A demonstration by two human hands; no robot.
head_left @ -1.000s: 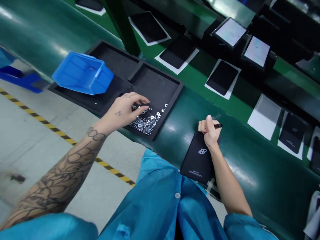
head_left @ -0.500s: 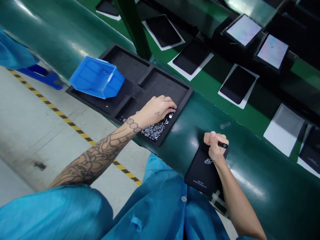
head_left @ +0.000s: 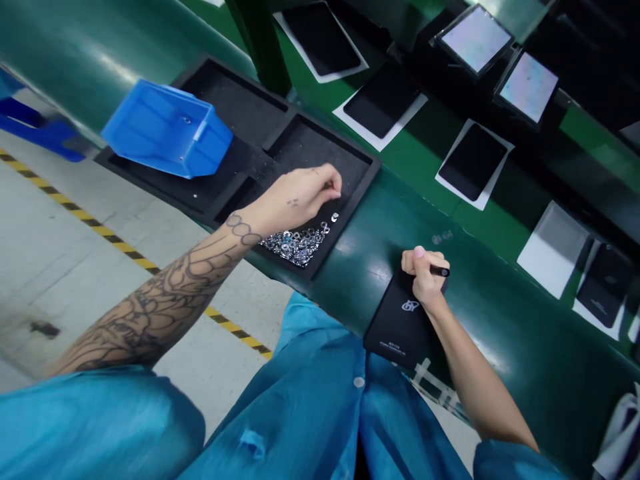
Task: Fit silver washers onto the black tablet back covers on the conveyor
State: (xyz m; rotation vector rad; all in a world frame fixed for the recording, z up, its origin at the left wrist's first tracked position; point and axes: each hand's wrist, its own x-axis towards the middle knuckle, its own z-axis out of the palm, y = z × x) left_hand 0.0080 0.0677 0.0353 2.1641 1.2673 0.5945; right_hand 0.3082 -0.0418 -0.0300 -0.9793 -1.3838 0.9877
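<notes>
My left hand (head_left: 295, 197) hovers above the black divided tray (head_left: 373, 175), its fingertips pinched together; whatever they hold, if anything, is too small to make out. Small shiny metal parts (head_left: 300, 247) lie heaped in the near corner of the tray, just below that hand. My right hand (head_left: 425, 272) is closed in a fist around a dark pen-like tool (head_left: 441, 271), over the upper end of a black tablet (head_left: 400, 320) with a light logo. The tablet lies at the front edge of the green bench. A blue bin (head_left: 165, 130) sits tilted on the tray's left part.
Black tablets on white sheets (head_left: 473, 160) are spread along the green surface behind. Two lit screens (head_left: 477, 39) stand at the back right. A green post (head_left: 265, 50) rises behind the tray. White cloth (head_left: 620, 433) lies at the lower right.
My left hand has lifted from the metal parts and moved up, its fingers pinched. My right hand keeps its grip over the tablet. The whole view has shifted slightly.
</notes>
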